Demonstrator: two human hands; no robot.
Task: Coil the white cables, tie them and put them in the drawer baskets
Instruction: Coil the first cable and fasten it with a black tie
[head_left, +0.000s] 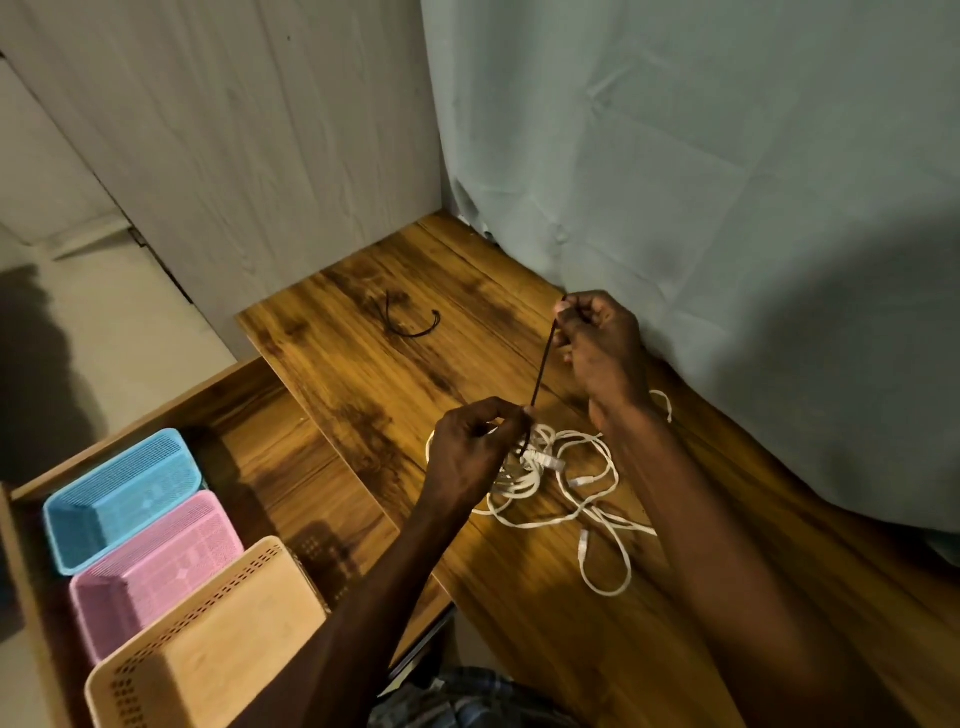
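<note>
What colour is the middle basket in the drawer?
Pink, a perforated pink basket, clearest in the head view.

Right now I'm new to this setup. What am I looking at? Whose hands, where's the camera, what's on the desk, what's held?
There is no robot. One head-worn camera looks down at a person's two bare hands. The right hand pulls a black tie upward, while the left hand pinches its lower end at a coiled bundle of white cables. More loose cable lies on the wooden desk, plus a spare black tie. The open drawer holds a blue basket, a pink basket and a beige basket.
</note>
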